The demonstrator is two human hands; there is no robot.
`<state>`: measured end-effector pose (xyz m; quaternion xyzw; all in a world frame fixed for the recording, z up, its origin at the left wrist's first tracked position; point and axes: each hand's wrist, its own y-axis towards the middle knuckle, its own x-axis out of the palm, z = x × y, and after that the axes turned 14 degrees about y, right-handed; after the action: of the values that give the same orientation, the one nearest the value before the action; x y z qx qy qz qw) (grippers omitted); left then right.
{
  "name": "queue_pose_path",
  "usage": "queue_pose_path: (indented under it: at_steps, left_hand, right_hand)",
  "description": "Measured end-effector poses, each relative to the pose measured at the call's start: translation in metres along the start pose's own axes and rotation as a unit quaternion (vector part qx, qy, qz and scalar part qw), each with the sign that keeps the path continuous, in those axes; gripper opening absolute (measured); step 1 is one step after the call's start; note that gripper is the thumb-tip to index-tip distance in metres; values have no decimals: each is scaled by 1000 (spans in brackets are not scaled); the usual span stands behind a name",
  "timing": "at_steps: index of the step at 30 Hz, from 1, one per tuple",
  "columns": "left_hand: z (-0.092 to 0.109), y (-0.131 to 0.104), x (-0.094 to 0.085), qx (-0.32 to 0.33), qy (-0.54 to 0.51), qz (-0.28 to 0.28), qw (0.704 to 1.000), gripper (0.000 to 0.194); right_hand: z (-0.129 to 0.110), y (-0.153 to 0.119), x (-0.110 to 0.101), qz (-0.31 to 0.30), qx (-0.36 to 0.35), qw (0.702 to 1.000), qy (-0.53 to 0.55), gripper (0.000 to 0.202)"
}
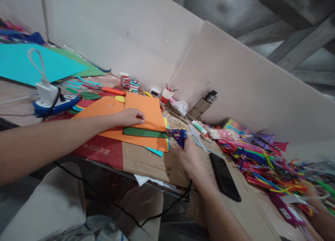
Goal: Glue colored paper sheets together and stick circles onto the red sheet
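Observation:
My left hand is closed on the near edge of an orange paper sheet, which is raised slightly. Beneath that edge a green paper strip lies on a larger orange sheet. A blue hot glue gun is gripped in my right hand. Its nozzle points left, at the right end of the green strip and the raised edge; whether it touches them I cannot tell. A clear glue stick sticks out of the gun's back. Light blue paper peeks out below the stack.
A black phone lies right of my right forearm, near colourful pipe cleaners. Behind stand a paper cup and a grey bottle. A blue power strip sits left. A black cord hangs below the table. Another person's hand is far right.

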<state>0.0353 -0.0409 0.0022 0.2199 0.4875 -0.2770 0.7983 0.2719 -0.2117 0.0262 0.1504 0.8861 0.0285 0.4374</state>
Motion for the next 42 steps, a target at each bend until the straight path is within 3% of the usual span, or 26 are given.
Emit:
queue_pose_path:
  at_steps: [6, 12, 24, 31, 38, 42]
  left_hand:
    - [-1, 3, -1, -8, 12, -7, 1000, 33]
    - [-3, 6, -3, -20, 11, -26, 999, 35]
    - [-7, 10, -4, -36, 5, -25, 999, 35]
    - [-9, 10, -1, -36, 8, -27, 999, 38]
    - [-5, -1, -12, -9, -2, -28, 1000, 34]
    - [-4, -6, -18, -13, -44, -39, 998, 24]
  right_hand:
    - [-2, 1, 11, 19, 16, 1000, 4, 22]
    - [6, 3, 8, 40, -8, 999, -6, 23]
    - [-8, 10, 18, -20, -11, 1000, -7, 28]
    - [-11, 8, 17, -7, 6, 1000, -17, 26]
    - [-33, -2, 27, -70, -49, 996, 15, 22]
    - [-34, 4, 25, -47, -19, 999, -9, 18]
